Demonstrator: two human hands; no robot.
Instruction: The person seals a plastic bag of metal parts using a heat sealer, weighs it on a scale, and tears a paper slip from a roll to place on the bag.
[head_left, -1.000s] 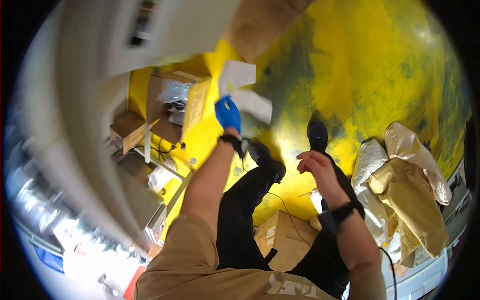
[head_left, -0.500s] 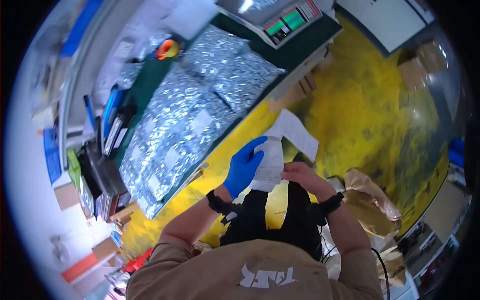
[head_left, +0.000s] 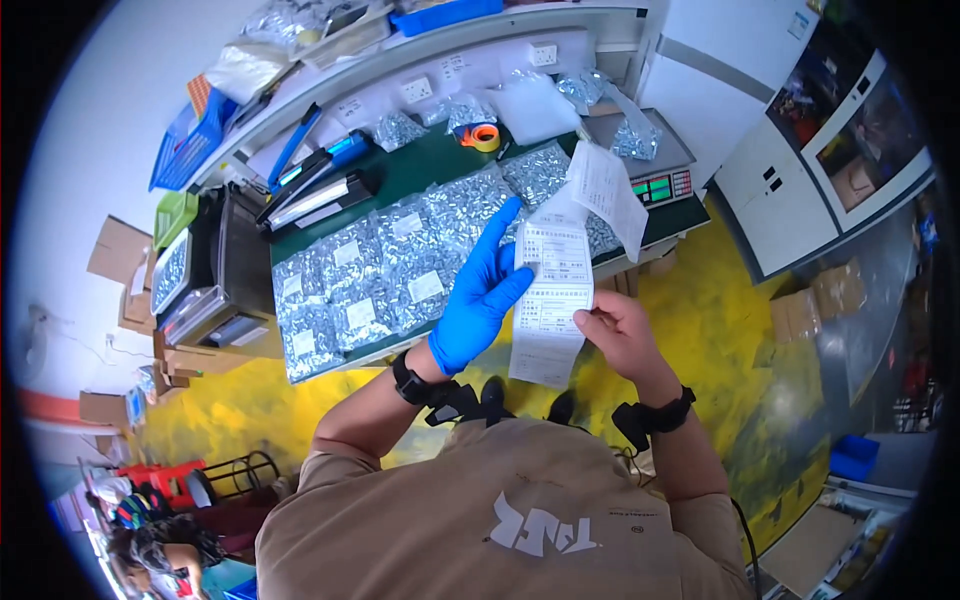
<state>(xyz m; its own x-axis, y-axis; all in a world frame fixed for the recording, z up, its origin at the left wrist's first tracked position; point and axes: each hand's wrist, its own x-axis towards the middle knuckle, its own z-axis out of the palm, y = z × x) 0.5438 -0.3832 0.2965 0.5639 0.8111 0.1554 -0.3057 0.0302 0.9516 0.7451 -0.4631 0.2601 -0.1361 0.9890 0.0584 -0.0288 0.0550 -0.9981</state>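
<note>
Above the green table [head_left: 420, 175], our blue-gloved left hand [head_left: 478, 300] and bare right hand [head_left: 618, 335] pinch the long white paper slip [head_left: 553, 290]; pulling apart could tear it.

The scene is viewed from one head-worn fisheye camera, aimed steeply down over the wearer's chest. The left hand [head_left: 478, 300] and right hand [head_left: 618, 335] are seen close up, the desk [head_left: 420, 175] just beyond. Rim areas are bent and probably unreliable for judging.

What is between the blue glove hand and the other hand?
In the head view, the long white paper slip hangs between the gloved left hand and the bare right hand; both hold it.
</note>
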